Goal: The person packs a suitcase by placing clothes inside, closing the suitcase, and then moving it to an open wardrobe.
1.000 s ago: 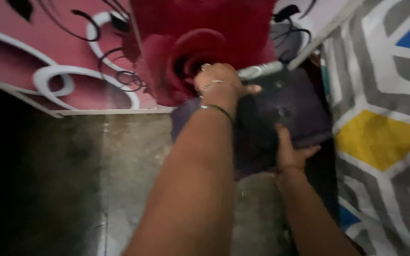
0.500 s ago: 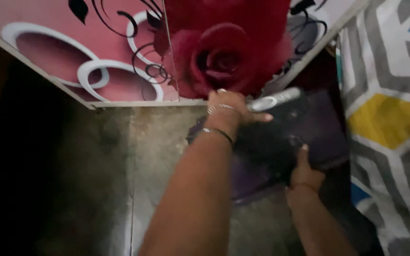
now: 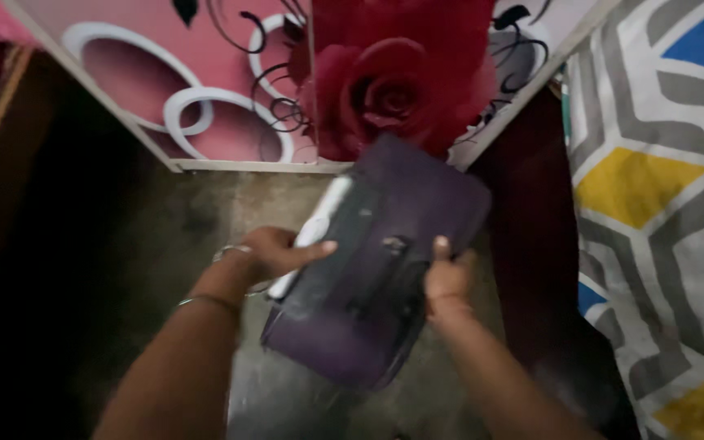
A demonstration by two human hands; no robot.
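A dark purple bag [image 3: 385,269] with a flat, case-like shape is held over the grey floor between both hands. My left hand [image 3: 275,251] grips its left edge, thumb across a white strip [image 3: 315,228] on that side. My right hand [image 3: 447,273] holds the right edge, thumb resting on the bag's face near a small dark clasp [image 3: 393,243]. I wear bangles on the left wrist. The bag is tilted, its far end pointing at a cabinet door printed with a red rose [image 3: 385,90].
The pink and white cabinet doors [image 3: 205,98] with ring patterns stand ahead. A bed cover [image 3: 662,187] with grey, yellow and blue shapes lies at the right. A dark opening fills the left. Bare grey floor [image 3: 230,212] lies below the bag.
The bag has come away from the cabinet toward me and turned. My left hand has dropped from the bag's far end to its left edge. The right hand keeps its hold.
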